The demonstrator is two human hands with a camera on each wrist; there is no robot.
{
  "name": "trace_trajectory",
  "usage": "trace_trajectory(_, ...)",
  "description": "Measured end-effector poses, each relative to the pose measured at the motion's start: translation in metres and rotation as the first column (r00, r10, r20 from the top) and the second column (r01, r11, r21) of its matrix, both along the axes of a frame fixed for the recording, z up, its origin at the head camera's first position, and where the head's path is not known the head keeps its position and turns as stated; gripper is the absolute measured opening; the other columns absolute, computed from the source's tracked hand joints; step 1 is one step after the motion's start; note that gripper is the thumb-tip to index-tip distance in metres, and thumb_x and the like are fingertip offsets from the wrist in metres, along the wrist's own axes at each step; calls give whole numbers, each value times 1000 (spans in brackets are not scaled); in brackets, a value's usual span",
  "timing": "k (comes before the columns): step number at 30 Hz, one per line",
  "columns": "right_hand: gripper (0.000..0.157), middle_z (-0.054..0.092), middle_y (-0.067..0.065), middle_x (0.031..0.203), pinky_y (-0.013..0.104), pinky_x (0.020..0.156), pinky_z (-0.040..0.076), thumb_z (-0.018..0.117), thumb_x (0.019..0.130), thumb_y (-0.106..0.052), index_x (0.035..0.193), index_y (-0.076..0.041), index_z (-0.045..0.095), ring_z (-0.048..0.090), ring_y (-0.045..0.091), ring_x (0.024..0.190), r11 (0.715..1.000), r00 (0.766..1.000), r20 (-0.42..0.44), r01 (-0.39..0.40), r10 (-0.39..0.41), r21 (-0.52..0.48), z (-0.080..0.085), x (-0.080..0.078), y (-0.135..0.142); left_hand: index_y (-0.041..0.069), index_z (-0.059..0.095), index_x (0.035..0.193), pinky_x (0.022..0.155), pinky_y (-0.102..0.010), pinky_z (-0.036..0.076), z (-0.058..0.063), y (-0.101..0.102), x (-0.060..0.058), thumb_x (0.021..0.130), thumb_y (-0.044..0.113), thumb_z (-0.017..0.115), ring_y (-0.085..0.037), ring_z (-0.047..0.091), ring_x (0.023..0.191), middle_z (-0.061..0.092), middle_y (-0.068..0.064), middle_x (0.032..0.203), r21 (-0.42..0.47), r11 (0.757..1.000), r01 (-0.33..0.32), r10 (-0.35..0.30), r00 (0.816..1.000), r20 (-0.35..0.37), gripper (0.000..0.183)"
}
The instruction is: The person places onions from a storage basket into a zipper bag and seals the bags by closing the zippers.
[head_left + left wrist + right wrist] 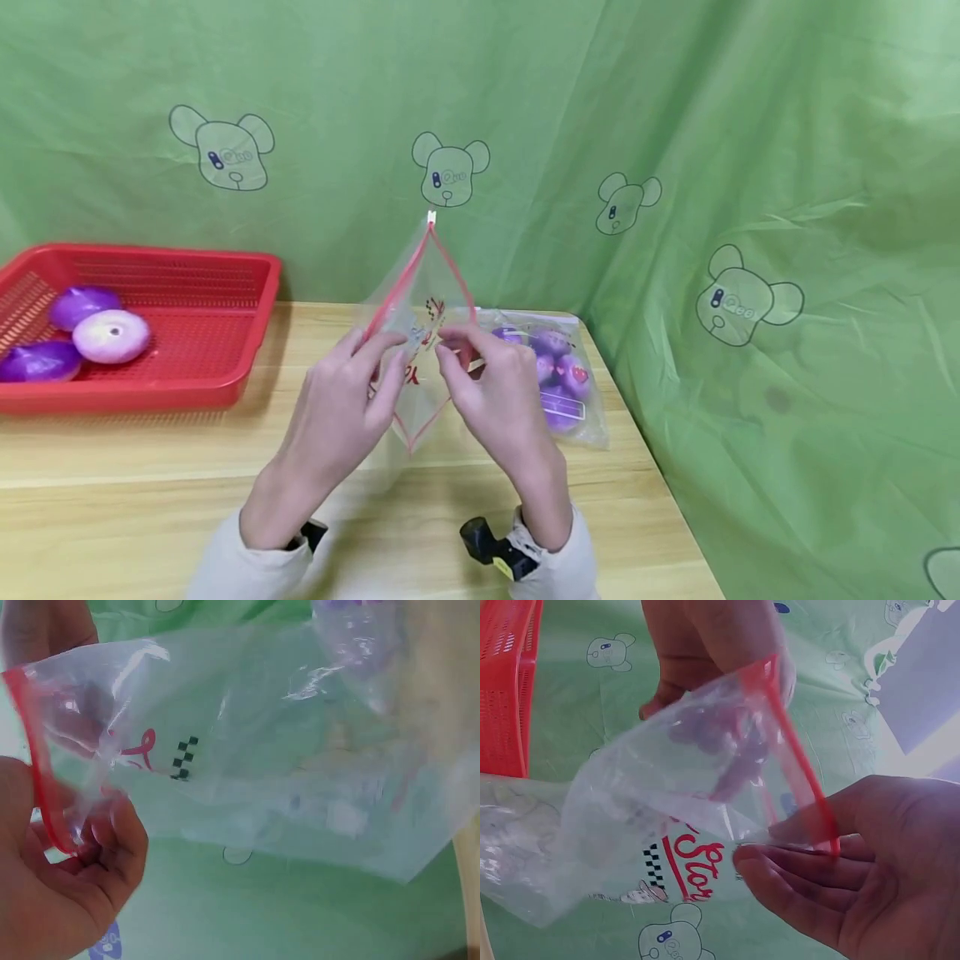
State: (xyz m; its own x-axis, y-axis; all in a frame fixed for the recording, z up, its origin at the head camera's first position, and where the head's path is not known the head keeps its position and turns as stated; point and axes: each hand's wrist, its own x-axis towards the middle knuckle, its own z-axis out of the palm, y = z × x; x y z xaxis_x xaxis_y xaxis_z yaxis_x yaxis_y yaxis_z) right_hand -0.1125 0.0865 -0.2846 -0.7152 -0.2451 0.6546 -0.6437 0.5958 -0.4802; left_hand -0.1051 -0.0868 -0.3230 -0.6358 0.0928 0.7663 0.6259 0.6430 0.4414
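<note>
A clear zip bag [422,367] with a red zip edge and a white slider hangs above the table, its mouth spread into a diamond. My left hand [337,392] pinches one side of the rim. On the opposite side my right hand [498,392] pinches the rim between thumb and fingers. Red lettering and a black check print show on the bag [697,862] in the right wrist view. No contents are visible inside it. In the left wrist view the left hand [75,877] curls round the red edge.
At the left stands a red plastic basket [202,396] holding two purple objects and a pale round one [112,337]. Behind my right hand lies another clear bag [596,417] filled with several purple balls. A green curtain [525,100] rises behind the wooden table [112,517].
</note>
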Motion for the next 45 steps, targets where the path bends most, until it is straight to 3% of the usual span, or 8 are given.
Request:
trace_trajectory(8, 14, 60, -1, 66, 21, 51, 46, 79, 84, -9, 82, -6, 66, 52, 8, 56, 991, 993, -42, 112, -115, -70, 3, 1, 4, -3, 68, 115, 45, -30, 41, 6, -8, 3, 86, -2, 63, -17, 50, 56, 57, -11, 77, -10, 980, -197, 196, 980, -33, 29)
trace_trajectory(19, 35, 47, 0, 68, 30, 54, 34, 52, 81, 8, 88, -12, 80, 37, 14, 58, 956, 956, -17, 292, -291, 37, 3, 2, 6, -1, 65, 117, 42, -38, 34, 12, -21, 1, 85, -9, 54, -28, 44, 53, 52, -16, 78, 142, 926, -350, 363, 928, -85, 34)
trace_trajectory(24, 42, 61, 8, 105, 36, 71, 48, 47, 87, 6, 110, -14, 78, 58, 22, 88, 962, 961, 71, 264, -269, 67, 6, 0, 11, 2, 69, 115, 45, -34, 38, 12, -17, -1, 82, -12, 55, -20, 46, 58, 50, -12, 78, 145, 965, -218, 237, 964, -122, 39)
trace_trajectory(27, 46, 67, 8, 119, 36, 65, 50, 44, 89, 6, 118, -14, 74, 62, 22, 83, 975, 966, 140, 211, -220, 73, 5, -4, 14, 2, 73, 107, 49, -32, 44, 9, -12, -2, 82, -13, 55, -19, 48, 63, 49, -12, 81, 81, 990, -118, 127, 985, -116, 35)
trace_trajectory(30, 45, 74, 6, 102, 30, 47, 44, 42, 90, 7, 117, -9, 74, 61, 16, 65, 986, 975, 153, 161, -164, 29, 4, -6, 13, 1, 75, 99, 55, -31, 48, 4, -6, -1, 83, -11, 55, -19, 50, 68, 48, -12, 87, 23, 998, -63, 64, 997, -43, 29)
trace_trajectory(36, 22, 74, 8, 91, 22, 53, 51, 65, 94, -9, 113, -1, 73, 64, 10, 63, 989, 993, 27, 116, -114, -94, -1, -6, -2, 2, 76, 98, 55, -29, 47, -1, 0, 1, 86, 1, 69, -16, 54, 67, 56, -9, 84, 47, 997, -62, 57, 994, 92, 14)
trace_trajectory(40, 41, 67, 9, 98, 23, 59, 50, 78, 83, -5, 122, 0, 67, 58, 12, 70, 993, 993, 32, 115, -114, -25, -3, -5, -10, 4, 74, 100, 49, -26, 42, -4, 5, 0, 83, -3, 68, -12, 49, 58, 55, -2, 69, 0, 998, -60, 59, 989, 138, 19)
trace_trajectory(45, 54, 55, 8, 102, 26, 60, 44, 69, 76, 12, 127, -6, 66, 47, 15, 76, 990, 993, 92, 56, -68, 127, -6, -6, -10, 5, 75, 103, 46, -27, 39, -9, 10, -3, 77, -11, 61, -12, 46, 53, 54, -1, 66, -71, 995, -66, 76, 984, 159, 34)
